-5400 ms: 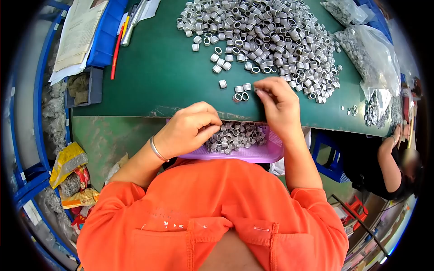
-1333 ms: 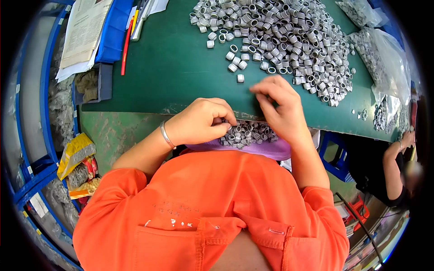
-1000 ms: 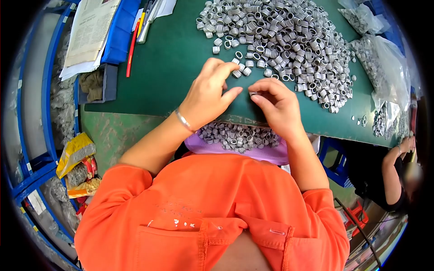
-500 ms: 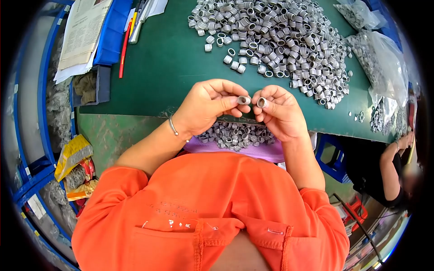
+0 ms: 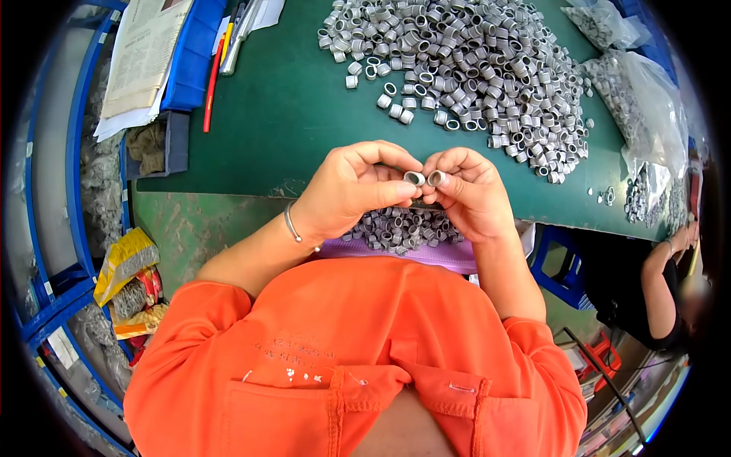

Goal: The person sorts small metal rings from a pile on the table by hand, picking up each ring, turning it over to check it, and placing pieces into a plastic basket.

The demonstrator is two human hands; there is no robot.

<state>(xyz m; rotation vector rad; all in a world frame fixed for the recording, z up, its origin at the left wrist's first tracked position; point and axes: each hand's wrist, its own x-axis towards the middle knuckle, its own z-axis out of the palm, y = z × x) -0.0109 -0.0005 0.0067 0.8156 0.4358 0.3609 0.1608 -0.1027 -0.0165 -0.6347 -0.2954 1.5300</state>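
Between the thumb and fingers of my left hand [image 5: 354,184] is a small grey metal ring [image 5: 414,178], its open end turned toward me. My right hand [image 5: 474,190] pinches a similar ring [image 5: 436,178], also with its opening facing me. The two hands meet at the fingertips above the table's near edge, and the rings sit close side by side. Just below them, many more rings [image 5: 403,228] lie heaped on a purple container or cloth [image 5: 358,248] at my lap. A large pile of the same rings [image 5: 472,68] spreads over the green table [image 5: 266,99].
Plastic bags of small parts [image 5: 643,107] lie at the table's right. A blue tray with papers [image 5: 145,57], a grey bin [image 5: 175,145] and a red pencil [image 5: 213,87] are at the left. Another person's arm [image 5: 659,293] shows at right, near a blue stool [image 5: 560,266].
My hands have come closer together, bringing the two rings nearly against each other. The left ring has turned so its opening shows more toward me.
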